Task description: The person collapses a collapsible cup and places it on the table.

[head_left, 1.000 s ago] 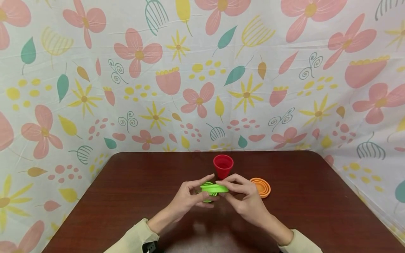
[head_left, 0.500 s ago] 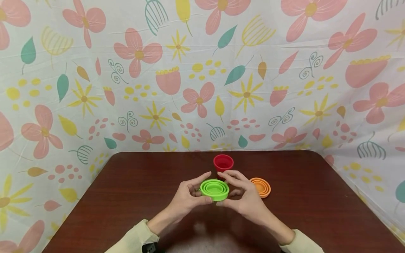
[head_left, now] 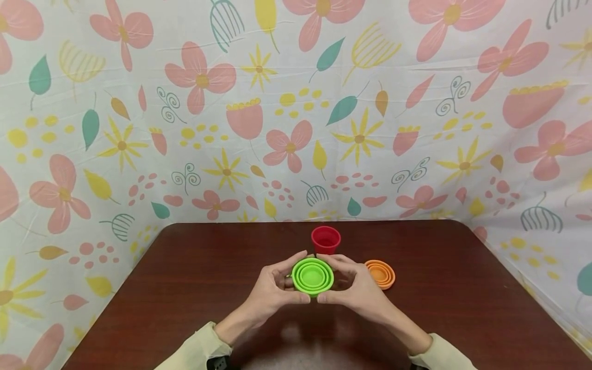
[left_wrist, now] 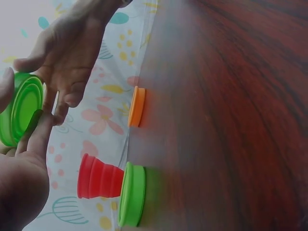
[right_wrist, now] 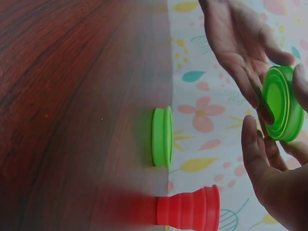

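Note:
Both hands hold a green collapsible cup (head_left: 312, 276), folded flat into concentric rings, above the table in the head view. My left hand (head_left: 273, 285) grips its left side, thumb at the lower rim and forefinger near the top. Mirroring it, my right hand (head_left: 358, 288) grips the right side. The cup's ringed face is turned toward the head camera. Beyond the hands stands a red collapsible cup (head_left: 326, 239), extended, its lower part hidden. A second green folded cup (left_wrist: 132, 195) rests on the table in the left wrist view, mostly hidden behind the hands from the head.
An orange folded cup (head_left: 381, 274) lies on the table just right of the right hand. The dark brown wooden table (head_left: 203, 288) ends at a flower-patterned cloth (head_left: 287, 169) hanging behind it and along the sides.
The held green cup was nearly edge-on and has tipped up to show its ringed face. The right thumb and fingers have shifted along its rim. The cups on the table stay put.

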Tool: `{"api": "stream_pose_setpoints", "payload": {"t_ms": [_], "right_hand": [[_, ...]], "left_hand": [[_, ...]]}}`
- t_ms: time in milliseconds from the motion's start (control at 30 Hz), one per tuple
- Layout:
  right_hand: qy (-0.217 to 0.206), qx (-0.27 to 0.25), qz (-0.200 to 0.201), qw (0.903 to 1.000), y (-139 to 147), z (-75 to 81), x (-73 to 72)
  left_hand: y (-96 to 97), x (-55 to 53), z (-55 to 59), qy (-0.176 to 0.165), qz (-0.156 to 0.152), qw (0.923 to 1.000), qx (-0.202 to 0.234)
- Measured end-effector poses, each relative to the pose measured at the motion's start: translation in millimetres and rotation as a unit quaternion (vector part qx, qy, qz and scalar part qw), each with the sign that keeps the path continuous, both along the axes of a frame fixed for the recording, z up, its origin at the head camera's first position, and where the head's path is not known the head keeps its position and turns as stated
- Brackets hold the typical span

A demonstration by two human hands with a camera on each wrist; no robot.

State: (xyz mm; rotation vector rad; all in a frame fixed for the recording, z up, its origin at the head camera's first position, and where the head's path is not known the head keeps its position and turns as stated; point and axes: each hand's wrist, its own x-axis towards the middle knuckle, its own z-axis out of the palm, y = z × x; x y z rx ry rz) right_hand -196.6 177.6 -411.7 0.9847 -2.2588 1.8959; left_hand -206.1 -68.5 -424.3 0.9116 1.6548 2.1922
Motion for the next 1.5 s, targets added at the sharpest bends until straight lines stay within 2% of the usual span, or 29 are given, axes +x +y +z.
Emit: {"api": "stream_pose_setpoints", "payload": {"t_ms": [267,400,533,733,1100,1367,1500], "right_hand": [[0.019,-0.01,0.006,0.9997,-1.4,-1.3,-2.9],[0.01,-0.008,0.006,0.9999,-1.9,-2.3,-3.9],[-0.001,0.001,0.001,1.0,-2.9,-2.9,-5.8],[0.009,0.006,-0.012,0.9999,-8.1,-2.9,-10.0],[0.019,0.057,-0.041,0.9974,-17.5,0.3,-20.1],[0.021,0.089,-0.046,0.9948,-27.3,6.9,-27.3],[0.008,0.09,-0.033,0.9954,-34.9,8.9,-33.8]], "left_hand": [[-0.6,-0.2,-1.8,-0.002,0.006,0.9998,-0.018],[-1.4,-0.9,-3.6,-0.004,0.011,0.9996,-0.028],[-2.3,-2.5,-6.0,-0.002,0.012,0.9996,-0.026],[-4.6,-3.4,-7.5,-0.009,0.016,0.9996,-0.02],[-9.5,-4.8,-6.4,-0.027,0.048,0.9982,-0.021],[-17.1,-6.5,-5.6,-0.029,0.075,0.9967,-0.016],[-24.4,-7.8,-4.6,-0.033,0.087,0.9955,-0.019]]}}
